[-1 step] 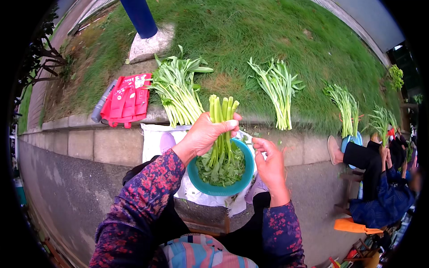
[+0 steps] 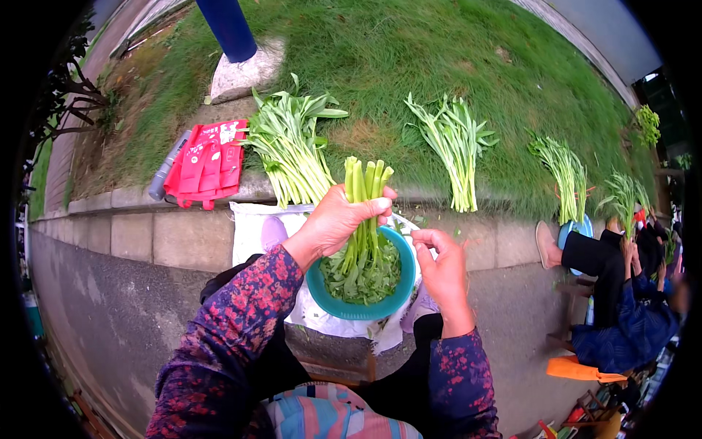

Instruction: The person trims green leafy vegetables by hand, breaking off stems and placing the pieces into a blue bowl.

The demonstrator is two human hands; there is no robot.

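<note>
My left hand (image 2: pixel 335 222) grips a bunch of leafy greens (image 2: pixel 363 184), thick cut stalks pointing up. Its leaves hang down into a teal plastic basin (image 2: pixel 358 311) set between my feet, where loose green leaves (image 2: pixel 365 282) lie. Right of the bunch and over the basin's right rim, my right hand (image 2: pixel 442 267) is apart from the stalks, fingers curled with thumb and forefinger close together. Whatever may be between those fingertips is too small to make out. A white sheet (image 2: pixel 248 238) spreads beneath the basin.
On the grass edge beyond the kerb lie a large bunch of greens (image 2: pixel 292 150), a smaller bunch (image 2: pixel 457 157) and a red bag (image 2: pixel 208 162) beside a grey bottle (image 2: pixel 168 167). A blue post (image 2: pixel 228 29) stands behind. To the right sits another person (image 2: pixel 621 329) near a blue basin (image 2: pixel 575 233).
My right hand's fingertips have shifted slightly down and curled in a little more. My left hand and the bunch stay almost still.
</note>
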